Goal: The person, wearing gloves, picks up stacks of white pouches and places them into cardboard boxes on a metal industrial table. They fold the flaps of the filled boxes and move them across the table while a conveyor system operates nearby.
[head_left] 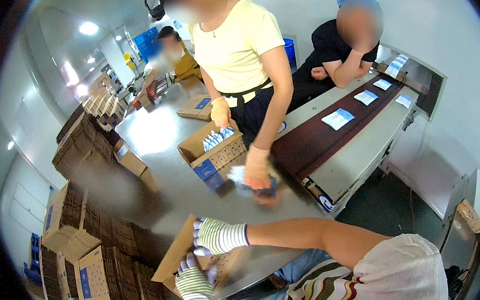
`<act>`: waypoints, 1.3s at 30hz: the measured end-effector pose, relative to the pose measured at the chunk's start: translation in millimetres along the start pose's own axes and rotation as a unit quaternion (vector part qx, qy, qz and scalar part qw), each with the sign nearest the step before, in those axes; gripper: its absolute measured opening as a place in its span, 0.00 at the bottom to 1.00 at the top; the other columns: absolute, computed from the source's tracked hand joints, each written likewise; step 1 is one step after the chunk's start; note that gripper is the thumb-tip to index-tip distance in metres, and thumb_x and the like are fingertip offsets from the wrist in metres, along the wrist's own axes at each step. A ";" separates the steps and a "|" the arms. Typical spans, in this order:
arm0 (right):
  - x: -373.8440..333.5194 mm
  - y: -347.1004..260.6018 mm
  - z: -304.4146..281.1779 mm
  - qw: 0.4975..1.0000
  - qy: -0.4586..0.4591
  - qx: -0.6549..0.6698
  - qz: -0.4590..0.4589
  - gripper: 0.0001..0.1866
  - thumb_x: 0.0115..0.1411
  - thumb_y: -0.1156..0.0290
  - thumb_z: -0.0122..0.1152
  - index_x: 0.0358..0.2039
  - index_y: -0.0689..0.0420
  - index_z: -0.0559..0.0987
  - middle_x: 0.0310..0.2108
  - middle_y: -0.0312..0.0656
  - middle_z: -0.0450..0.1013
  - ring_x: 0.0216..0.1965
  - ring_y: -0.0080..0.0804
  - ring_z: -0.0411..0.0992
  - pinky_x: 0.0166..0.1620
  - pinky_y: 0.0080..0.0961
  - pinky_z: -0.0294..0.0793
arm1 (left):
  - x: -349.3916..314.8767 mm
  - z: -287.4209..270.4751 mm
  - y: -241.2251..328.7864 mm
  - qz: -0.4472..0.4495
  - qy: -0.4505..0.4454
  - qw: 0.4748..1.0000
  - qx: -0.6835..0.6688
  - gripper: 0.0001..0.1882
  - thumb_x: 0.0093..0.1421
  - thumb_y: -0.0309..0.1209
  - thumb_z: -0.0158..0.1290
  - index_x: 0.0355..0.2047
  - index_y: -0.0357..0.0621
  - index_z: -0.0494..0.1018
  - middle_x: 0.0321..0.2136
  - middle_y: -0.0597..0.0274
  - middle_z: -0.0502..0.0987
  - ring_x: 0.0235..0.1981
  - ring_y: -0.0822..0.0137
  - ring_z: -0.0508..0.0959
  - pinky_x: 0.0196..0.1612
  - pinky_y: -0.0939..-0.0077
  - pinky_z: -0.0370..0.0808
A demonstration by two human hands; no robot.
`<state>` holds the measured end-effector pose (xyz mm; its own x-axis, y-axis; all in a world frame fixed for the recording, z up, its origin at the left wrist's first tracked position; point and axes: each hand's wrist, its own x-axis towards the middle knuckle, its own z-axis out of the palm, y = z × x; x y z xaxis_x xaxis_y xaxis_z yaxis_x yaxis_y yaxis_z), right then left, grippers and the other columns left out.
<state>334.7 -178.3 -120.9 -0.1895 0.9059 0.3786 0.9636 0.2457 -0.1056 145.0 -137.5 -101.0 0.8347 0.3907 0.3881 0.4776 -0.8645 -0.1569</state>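
A brown cardboard box point(176, 255) lies tilted on the near edge of the steel table point(154, 131), its flaps spread. My right hand point(220, 236), in a striped knit glove, grips the box's upper flap with the fingers curled over its edge. My left hand point(194, 284), in the same kind of glove, holds the box's near side from below. My bare right forearm reaches in from the lower right.
Stacks of flat cartons point(105, 268) stand at the left. Across the table a person in a yellow shirt holds white-blue packets point(253, 180) beside an open carton of packets point(213, 149). A dark conveyor belt point(312, 141) carries packets point(337, 118); a person in black sits behind it.
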 end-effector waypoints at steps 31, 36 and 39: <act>15.2 -52.4 29.3 0.992 0.013 -0.091 -0.086 0.11 0.54 0.68 0.48 0.37 0.57 0.71 0.31 0.41 0.69 0.33 0.34 0.69 0.36 0.30 0.68 | -130.7 40.8 -19.7 -0.250 -0.248 0.754 -0.555 0.24 0.60 0.43 0.47 0.50 0.40 0.65 0.43 0.58 0.73 0.42 0.64 0.73 0.44 0.76 0.71; 4.9 -30.1 30.3 0.986 0.033 -0.061 -0.153 0.11 0.54 0.68 0.46 0.38 0.57 0.71 0.30 0.39 0.69 0.35 0.36 0.68 0.40 0.32 0.68 | -82.1 -78.6 -52.3 -0.090 0.015 0.988 -0.125 0.25 0.53 0.29 0.54 0.52 0.44 0.65 0.54 0.53 0.65 0.57 0.51 0.61 0.55 0.59 0.65; 5.4 -19.6 19.1 0.979 0.014 -0.070 -0.189 0.12 0.55 0.68 0.46 0.39 0.57 0.71 0.34 0.40 0.69 0.38 0.36 0.68 0.44 0.33 0.69 | -54.8 -68.8 -46.4 0.071 -0.117 0.990 -0.031 0.26 0.52 0.34 0.53 0.52 0.46 0.66 0.54 0.57 0.65 0.60 0.51 0.58 0.64 0.55 0.48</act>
<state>311.2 -171.7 -134.3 -0.5340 0.7494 0.3915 0.8426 0.5099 0.1732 58.2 -140.6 -52.5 0.9368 0.3194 0.1430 0.3383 -0.9311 -0.1363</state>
